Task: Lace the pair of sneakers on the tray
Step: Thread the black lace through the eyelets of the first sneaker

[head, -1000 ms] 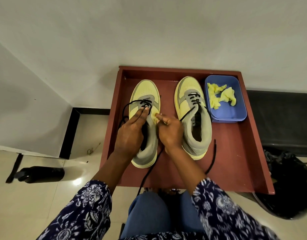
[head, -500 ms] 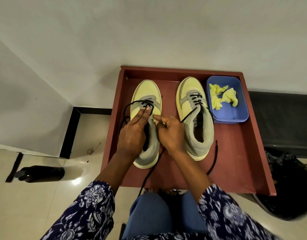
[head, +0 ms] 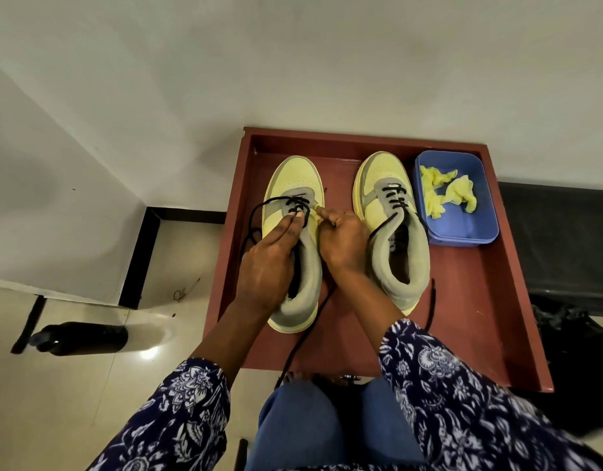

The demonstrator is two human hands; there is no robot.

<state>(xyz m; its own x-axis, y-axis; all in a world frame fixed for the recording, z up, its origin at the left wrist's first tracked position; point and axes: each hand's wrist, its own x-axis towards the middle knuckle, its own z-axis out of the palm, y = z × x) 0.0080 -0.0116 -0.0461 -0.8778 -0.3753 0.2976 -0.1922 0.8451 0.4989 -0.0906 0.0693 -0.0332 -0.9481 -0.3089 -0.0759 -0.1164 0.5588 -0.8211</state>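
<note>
Against a pale wall, a red-brown tray (head: 463, 300) with two yellow-grey sneakers side by side

Left sneaker (head: 295, 232) mid-lacing: left hand (head: 269, 263) flat on the tongue, straight fingers pressing the black lace (head: 259, 212); right hand (head: 344, 243) curled, pinching at the eyelet edge. Right sneaker (head: 393, 229) partly laced. Blue tub (head: 463, 232) with yellow scraps nearby. Lace likely limp and slippery, best taken at its stiff tip; shoes light, soft-sided
</note>
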